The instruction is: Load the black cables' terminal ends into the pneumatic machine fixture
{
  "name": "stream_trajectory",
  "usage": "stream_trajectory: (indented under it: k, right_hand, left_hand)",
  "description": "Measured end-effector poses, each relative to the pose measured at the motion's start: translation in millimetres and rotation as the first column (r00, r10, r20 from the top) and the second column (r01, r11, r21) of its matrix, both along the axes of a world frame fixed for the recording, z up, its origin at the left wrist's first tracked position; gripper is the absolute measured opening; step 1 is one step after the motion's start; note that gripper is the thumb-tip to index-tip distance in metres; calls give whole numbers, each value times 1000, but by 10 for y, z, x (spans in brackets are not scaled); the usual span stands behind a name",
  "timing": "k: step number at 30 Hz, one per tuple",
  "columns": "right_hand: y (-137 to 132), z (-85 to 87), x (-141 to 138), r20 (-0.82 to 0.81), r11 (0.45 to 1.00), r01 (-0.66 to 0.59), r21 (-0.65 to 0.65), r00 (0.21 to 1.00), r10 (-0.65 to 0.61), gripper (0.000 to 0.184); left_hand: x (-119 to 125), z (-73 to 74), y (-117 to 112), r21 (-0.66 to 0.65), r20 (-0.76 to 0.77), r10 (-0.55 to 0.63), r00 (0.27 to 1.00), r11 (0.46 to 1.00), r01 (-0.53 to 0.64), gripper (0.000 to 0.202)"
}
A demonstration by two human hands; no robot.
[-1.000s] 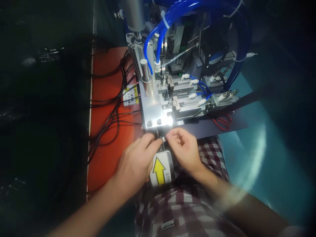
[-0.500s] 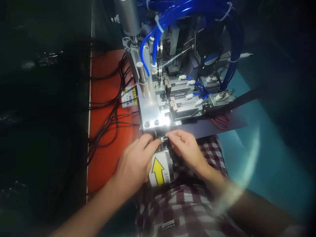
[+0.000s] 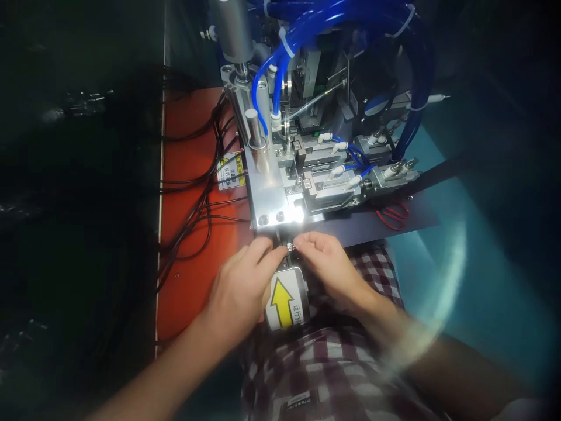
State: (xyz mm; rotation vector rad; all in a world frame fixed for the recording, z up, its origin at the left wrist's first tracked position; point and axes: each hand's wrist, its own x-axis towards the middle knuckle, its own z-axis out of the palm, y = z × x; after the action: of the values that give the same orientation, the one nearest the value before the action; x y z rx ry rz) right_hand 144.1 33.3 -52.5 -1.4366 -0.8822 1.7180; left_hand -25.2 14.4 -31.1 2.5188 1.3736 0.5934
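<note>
Between my fingertips is a small white connector (image 3: 290,247) with thin coloured wires, just in front of the machine's metal plate (image 3: 269,199). My left hand (image 3: 245,275) is closed, its thumb and finger pinching at the connector's left side. From the right, my right hand (image 3: 326,257) pinches the thin wires close to the connector; its fingertips cover most of them. Below the hands sits a white-topped part with a yellow arrow (image 3: 281,301), partly behind my left hand.
Blue air tubes (image 3: 350,14) arch over metal slides and cylinders (image 3: 333,190). Black cables (image 3: 205,199) run across an orange-red panel (image 3: 193,234) at left, near a warning label (image 3: 231,171). A red wire loop (image 3: 393,216) lies on the dark plate at right.
My right fingers have moved slightly left, closer to the connector, and hide more of the wires. The left hand keeps its pinch. The whole view has shifted a little.
</note>
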Motion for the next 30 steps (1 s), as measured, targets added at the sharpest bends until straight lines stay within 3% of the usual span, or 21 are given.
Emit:
stream_trajectory:
  k: [2, 4, 9, 14, 20, 27, 30]
  right_hand:
    - [39, -10, 39, -100, 994, -58, -93, 994, 49, 31]
    - [51, -32, 71, -110, 992, -74, -103, 992, 63, 37]
    - [-37, -100, 31, 31, 993, -78, 88, 997, 76, 39]
    - [-96, -137, -49, 133, 948, -33, 317, 991, -10, 23]
    - [-77, -133, -51, 136, 949, -19, 315, 990, -25, 20]
    - [-105, -140, -43, 328, 891, -102, 443, 943, -55, 20]
    - [-102, -126, -61, 215, 934, -28, 356, 975, -53, 21]
  left_hand:
    - [-8, -9, -2, 0, -2, 2, 1000, 1000, -2, 29]
    - [-17, -19, -4, -5, -4, -4, 1000, 1000, 4, 29]
    - [-15, -21, -3, -16, 7, -11, 1000, 1000, 11, 29]
    - [-30, -9, 9, -13, 24, -19, 1000, 1000, 19, 29]
    - [-108, 46, 19, -117, 71, 10, 997, 993, -2, 28]
    - [-61, 100, 49, 90, -110, -40, 993, 995, 50, 30]
    - [-49, 87, 47, 129, -130, -26, 991, 991, 43, 29]
